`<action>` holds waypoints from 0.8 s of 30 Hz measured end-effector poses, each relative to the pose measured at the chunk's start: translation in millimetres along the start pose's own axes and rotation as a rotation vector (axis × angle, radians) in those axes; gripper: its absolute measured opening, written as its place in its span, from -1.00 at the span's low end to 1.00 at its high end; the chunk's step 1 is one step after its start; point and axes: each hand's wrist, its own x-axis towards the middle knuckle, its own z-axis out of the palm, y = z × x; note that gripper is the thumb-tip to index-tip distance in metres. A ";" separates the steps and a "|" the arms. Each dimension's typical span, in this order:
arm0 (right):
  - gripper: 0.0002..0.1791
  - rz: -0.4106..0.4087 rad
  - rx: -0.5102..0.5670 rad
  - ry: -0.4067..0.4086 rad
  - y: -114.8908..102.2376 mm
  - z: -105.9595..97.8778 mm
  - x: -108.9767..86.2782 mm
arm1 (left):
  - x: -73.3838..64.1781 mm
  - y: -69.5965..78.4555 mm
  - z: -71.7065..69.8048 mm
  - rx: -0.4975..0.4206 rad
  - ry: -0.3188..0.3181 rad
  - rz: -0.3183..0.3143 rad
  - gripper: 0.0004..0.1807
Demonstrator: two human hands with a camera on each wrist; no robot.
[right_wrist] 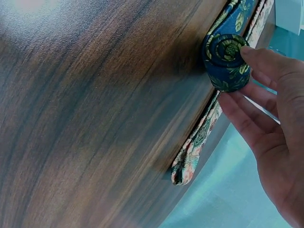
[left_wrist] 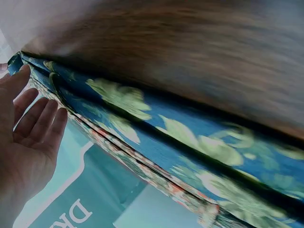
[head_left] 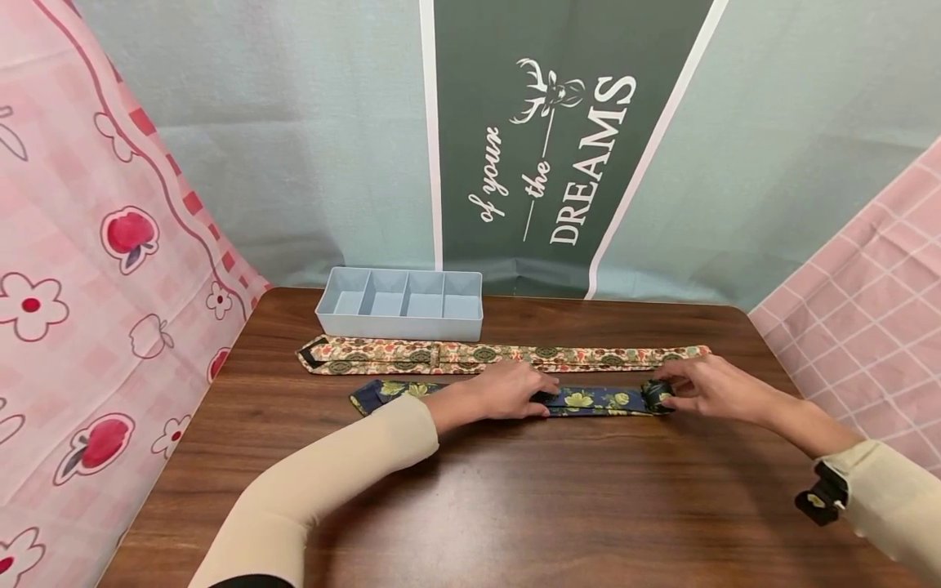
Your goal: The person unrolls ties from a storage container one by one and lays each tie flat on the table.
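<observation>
A navy necktie with yellow-green flowers (head_left: 599, 400) lies lengthwise across the table, its right end wound into a coil (right_wrist: 225, 59). My right hand (head_left: 713, 388) holds this coil between thumb and fingers; the spiral of layers shows in the right wrist view. Farther left, my left hand (head_left: 510, 390) rests on the flat stretch of the same necktie. In the left wrist view its fingers (left_wrist: 38, 116) look relaxed and nearly straight. Just behind lies a beige paisley necktie (head_left: 544, 357), stretched out flat with its underside up.
A pale blue organizer with several compartments (head_left: 400, 328) stands at the table's back edge, behind the beige necktie's left part. The brown wooden table (head_left: 515, 506) meets printed cloth hangings (head_left: 294, 163) at the back and sides.
</observation>
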 end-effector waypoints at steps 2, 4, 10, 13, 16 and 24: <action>-0.61 -0.007 0.028 -0.018 0.1 -0.5 0.1 | 5.8 1.9 1.5 -0.008 -0.008 0.018 -0.52; -0.58 -0.019 0.040 -0.037 0.4 -0.9 0.4 | 11.3 3.2 4.4 -0.011 -0.019 0.036 -0.50; -0.54 -0.115 0.045 -0.044 2.4 1.3 1.9 | 19.8 3.6 13.6 -0.003 -0.065 0.039 -0.52; -0.53 -0.163 0.040 -0.031 3.7 1.8 1.9 | 20.3 3.0 15.6 0.007 -0.074 0.031 -0.54; -0.52 -0.178 0.014 -0.022 5.8 0.9 0.0 | 19.4 2.0 16.9 0.007 -0.069 0.029 -0.54; -0.47 -0.180 -0.011 0.007 7.1 0.3 -2.6 | 14.4 -0.2 17.2 0.006 -0.061 0.038 -0.55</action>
